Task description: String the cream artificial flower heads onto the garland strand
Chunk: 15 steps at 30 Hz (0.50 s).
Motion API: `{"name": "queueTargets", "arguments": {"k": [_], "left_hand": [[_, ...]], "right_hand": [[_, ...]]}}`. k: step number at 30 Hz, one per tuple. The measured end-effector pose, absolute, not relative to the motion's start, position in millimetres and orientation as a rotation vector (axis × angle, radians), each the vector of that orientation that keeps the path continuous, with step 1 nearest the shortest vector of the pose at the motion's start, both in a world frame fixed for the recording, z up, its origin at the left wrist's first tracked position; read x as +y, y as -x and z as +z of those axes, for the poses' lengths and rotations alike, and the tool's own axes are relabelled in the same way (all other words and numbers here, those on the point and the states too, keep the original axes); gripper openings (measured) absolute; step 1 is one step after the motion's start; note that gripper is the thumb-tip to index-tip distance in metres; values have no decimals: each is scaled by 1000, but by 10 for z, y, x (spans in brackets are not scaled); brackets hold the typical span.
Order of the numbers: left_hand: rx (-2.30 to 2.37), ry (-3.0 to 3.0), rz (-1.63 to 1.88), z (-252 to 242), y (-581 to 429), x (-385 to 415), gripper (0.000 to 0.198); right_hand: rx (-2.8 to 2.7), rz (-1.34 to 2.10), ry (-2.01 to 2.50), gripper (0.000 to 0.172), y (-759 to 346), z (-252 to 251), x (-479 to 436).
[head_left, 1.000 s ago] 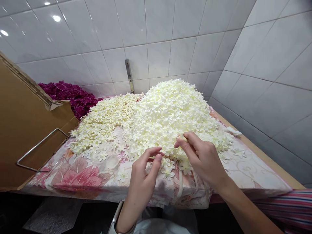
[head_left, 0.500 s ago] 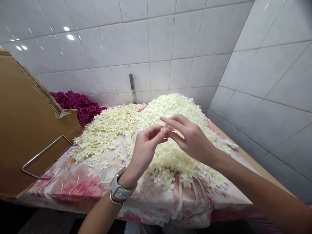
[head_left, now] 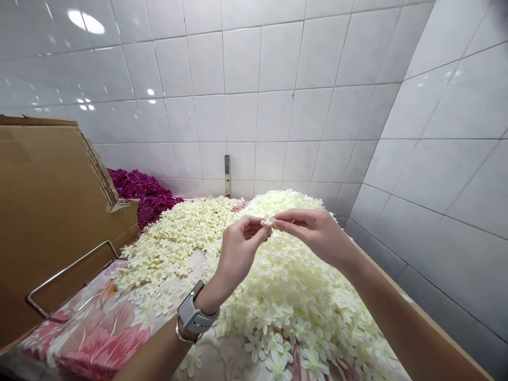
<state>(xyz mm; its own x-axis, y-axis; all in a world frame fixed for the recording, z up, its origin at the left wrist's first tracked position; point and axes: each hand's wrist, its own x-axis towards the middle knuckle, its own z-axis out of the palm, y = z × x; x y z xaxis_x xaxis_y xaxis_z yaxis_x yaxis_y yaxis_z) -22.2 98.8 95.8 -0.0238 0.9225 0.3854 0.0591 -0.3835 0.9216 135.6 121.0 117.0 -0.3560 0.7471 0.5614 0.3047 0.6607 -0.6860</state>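
Note:
Both hands are raised above a big heap of cream fabric flowers [head_left: 286, 296]. My left hand [head_left: 238, 251], with a grey watch [head_left: 194, 316] on its wrist, and my right hand [head_left: 313, 233] meet fingertip to fingertip. Together they pinch one small cream flower [head_left: 268, 222]. The heap lies on a floral pink cloth [head_left: 99, 338] that covers the table. A flatter spread of the same cream flowers [head_left: 174, 243] stretches to the left of the heap.
A pile of magenta flowers [head_left: 145, 193] sits at the back left. A brown cardboard box [head_left: 47, 211] with a metal wire handle [head_left: 67, 272] stands on the left. White tiled walls close the back and right sides. A metal bracket [head_left: 227, 174] hangs on the back wall.
Both hands rose from the front of the heap with a flower picked up by the right hand. They came together in the air, and the view tilted upward.

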Motion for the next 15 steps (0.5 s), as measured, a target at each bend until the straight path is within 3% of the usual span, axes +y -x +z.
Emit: {"name": "queueTargets", "arguments": {"k": [10, 15], "left_hand": [[1331, -1908, 1613, 1600, 660, 541, 11], [1568, -1703, 1795, 1432, 1057, 407, 13]], "right_hand": [[-1789, 383, 1022, 27, -1601, 1198, 1320], [-1967, 93, 1067, 37, -1491, 1129, 1309]]}}
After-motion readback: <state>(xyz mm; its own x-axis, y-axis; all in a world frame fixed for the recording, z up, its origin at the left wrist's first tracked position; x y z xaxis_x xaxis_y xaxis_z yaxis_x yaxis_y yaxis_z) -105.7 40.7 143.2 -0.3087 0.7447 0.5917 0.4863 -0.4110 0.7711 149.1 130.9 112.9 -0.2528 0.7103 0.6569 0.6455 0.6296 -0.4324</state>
